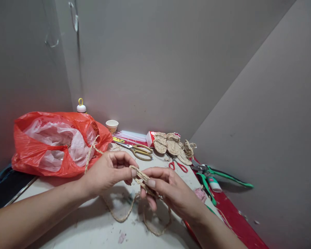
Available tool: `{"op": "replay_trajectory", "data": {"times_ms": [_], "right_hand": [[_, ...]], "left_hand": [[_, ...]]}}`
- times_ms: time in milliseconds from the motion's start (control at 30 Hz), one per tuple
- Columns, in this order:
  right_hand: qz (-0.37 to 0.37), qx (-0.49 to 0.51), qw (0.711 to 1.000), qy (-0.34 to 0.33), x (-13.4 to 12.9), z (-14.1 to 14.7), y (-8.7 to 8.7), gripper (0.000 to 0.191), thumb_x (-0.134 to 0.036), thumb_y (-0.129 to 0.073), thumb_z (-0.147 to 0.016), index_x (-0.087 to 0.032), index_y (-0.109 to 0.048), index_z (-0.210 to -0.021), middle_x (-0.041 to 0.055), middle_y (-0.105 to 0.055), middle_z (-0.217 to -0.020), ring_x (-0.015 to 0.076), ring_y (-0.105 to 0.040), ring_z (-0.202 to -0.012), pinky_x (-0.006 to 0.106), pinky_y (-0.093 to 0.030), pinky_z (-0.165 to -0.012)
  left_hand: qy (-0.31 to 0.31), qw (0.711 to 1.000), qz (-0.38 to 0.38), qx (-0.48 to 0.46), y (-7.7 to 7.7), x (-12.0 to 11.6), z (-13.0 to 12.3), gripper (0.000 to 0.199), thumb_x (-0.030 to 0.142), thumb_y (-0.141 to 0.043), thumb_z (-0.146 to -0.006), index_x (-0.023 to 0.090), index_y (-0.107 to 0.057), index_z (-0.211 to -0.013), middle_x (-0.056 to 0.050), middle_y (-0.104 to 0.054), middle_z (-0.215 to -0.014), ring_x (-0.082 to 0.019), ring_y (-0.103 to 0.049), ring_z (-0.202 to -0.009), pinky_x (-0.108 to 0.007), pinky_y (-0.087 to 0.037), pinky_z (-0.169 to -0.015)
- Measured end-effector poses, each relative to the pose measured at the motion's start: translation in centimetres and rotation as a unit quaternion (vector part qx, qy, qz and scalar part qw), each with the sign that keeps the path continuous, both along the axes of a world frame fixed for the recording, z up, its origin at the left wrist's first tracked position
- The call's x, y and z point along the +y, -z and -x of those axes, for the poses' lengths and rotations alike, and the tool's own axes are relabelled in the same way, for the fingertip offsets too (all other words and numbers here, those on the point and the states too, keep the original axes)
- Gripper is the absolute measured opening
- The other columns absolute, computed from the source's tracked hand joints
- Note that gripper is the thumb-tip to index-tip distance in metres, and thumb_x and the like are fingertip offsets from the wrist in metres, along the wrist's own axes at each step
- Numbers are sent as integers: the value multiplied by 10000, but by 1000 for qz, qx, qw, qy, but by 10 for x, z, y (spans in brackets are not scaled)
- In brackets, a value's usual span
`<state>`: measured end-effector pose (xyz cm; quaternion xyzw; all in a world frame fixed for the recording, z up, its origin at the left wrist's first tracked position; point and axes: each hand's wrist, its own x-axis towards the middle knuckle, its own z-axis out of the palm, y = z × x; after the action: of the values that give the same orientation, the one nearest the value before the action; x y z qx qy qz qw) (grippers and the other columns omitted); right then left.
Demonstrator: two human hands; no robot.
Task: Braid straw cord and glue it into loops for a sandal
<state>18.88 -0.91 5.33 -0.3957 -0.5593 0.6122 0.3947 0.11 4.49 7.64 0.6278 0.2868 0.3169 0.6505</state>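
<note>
Between my two hands is a small bundle of braided straw cord, folded into parallel rows. My left hand pinches its upper left end between thumb and fingertips. With thumb on top and fingers beneath, my right hand grips the other end; part of the bundle is hidden there. Loose cord hangs in loops below both hands, over the white tabletop. Another length of the cord runs behind my left wrist up to the red plastic bag.
Gold-handled scissors and red-handled scissors lie behind my hands. Small woven straw slippers lean near the wall. Green-handled pliers and a white tube lie at right. A paper cup stands at the back.
</note>
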Motion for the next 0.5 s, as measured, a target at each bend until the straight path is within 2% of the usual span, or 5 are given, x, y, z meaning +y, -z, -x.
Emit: {"op": "replay_trajectory", "data": {"times_ms": [100, 200, 367, 433, 500], "right_hand": [[-6, -3, 1000, 13, -1, -1, -4, 343, -320, -674, -762, -179, -602, -1066, 7, -641, -740, 69, -538, -492, 201, -441, -484], [-55, -76, 994, 47, -6, 1, -9, 419, -207, -682, -733, -232, -532, -1123, -36, -564, -736, 72, -499, -561, 198, -424, -515], [-229, -242, 931, 148, -13, 2, -9, 263, -202, -612, -793, -238, -554, -1047, 10, -599, -822, 146, -557, -753, 257, -446, -610], [-256, -262, 916, 165, -14, 2, -7, 213, -238, -600, -813, -230, -576, -1024, 39, -629, -894, 161, -572, -772, 268, -448, -599], [-256, -264, 914, 171, -13, 2, -5, 203, -266, -594, -825, -223, -594, -1023, 45, -642, -890, 152, -571, -709, 268, -448, -569]], "left_hand": [[-14, 999, 15, -33, 0, 1, 1, 100, 203, -680, -711, 146, -613, -757, 29, -587, -604, -90, -552, -561, -234, -457, -591], [-21, 998, 31, -54, 2, 3, 1, 114, 197, -677, -701, 145, -604, -771, 28, -583, -597, -92, -551, -552, -243, -467, -588], [-31, 995, 47, -77, 1, 4, 2, 137, 191, -687, -678, 137, -593, -762, 17, -584, -632, -98, -560, -573, -249, -470, -598], [-27, 995, 57, -80, -1, 4, 3, 131, 184, -678, -679, 138, -586, -761, 12, -589, -644, -99, -563, -577, -252, -468, -604], [-25, 994, 64, -82, -2, 4, 3, 124, 179, -667, -683, 139, -578, -759, 8, -593, -661, -99, -566, -581, -253, -466, -609]]}}
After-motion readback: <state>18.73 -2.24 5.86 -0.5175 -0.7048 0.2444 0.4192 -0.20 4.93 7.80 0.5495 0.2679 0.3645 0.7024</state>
